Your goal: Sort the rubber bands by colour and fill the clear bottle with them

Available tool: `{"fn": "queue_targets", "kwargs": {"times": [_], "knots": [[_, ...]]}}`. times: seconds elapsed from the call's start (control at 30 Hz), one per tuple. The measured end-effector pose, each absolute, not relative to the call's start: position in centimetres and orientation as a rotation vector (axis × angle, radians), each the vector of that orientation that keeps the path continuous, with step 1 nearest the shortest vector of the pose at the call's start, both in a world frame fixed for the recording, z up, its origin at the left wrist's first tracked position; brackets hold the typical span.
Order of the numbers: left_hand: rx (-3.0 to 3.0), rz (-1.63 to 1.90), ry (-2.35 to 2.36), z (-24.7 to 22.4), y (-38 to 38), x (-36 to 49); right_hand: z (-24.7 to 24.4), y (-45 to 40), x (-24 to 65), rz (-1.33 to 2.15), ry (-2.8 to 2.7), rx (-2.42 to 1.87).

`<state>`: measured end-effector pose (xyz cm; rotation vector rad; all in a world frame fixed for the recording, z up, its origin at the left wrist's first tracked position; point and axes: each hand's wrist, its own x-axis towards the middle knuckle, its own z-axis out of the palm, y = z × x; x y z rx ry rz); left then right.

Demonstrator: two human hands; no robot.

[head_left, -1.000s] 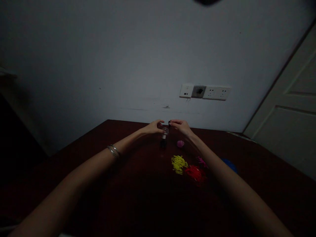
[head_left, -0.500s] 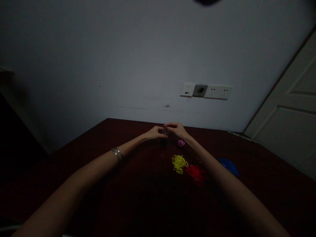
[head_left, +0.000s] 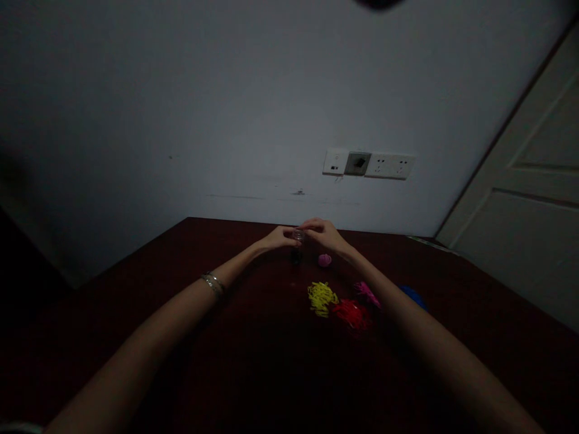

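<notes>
Glass or clear-plastic jar [head_left: 298, 235], small, at the middle of the frame, held between thumb and curled fingers of the left hand [head_left: 278, 239]; right hand [head_left: 324, 234] at its top, fingertips drawn close, whether pinching anything cannot be told. Just below right, one pink lump [head_left: 324, 260]; lower right of centre, yellow strands [head_left: 321, 298], red strands [head_left: 351, 314], magenta strands [head_left: 366, 293], blue pile [head_left: 412, 295], on dark red table [head_left: 253, 301].

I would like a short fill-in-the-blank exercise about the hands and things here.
The left hand and right hand are at a clear container; the small pink object lies nearer the ____ hand.
Just left of the red pile lies a ____ pile.
The colour of the rightmost pile is ____.
The sockets are on the ____.
Missing words: right; yellow; blue; wall.
</notes>
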<state>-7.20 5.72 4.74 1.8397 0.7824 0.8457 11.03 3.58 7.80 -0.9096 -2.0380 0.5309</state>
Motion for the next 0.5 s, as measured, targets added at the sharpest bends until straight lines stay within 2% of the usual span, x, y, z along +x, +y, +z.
{"fn": "queue_targets", "kwargs": {"times": [0.2,0.33,0.5], "knots": [[1.758,0.855,0.774,4.4,6.8,-6.9,7.6,-0.6,14.8,0.526,-2.230,-0.991],[1.731,0.845,0.721,3.7,7.4,-6.5,5.6,-3.9,17.0,0.577,-2.559,-1.036],[1.754,0.780,0.682,3.3,7.3,-5.4,3.0,-5.5,17.6,0.485,-2.633,-1.097]]}}
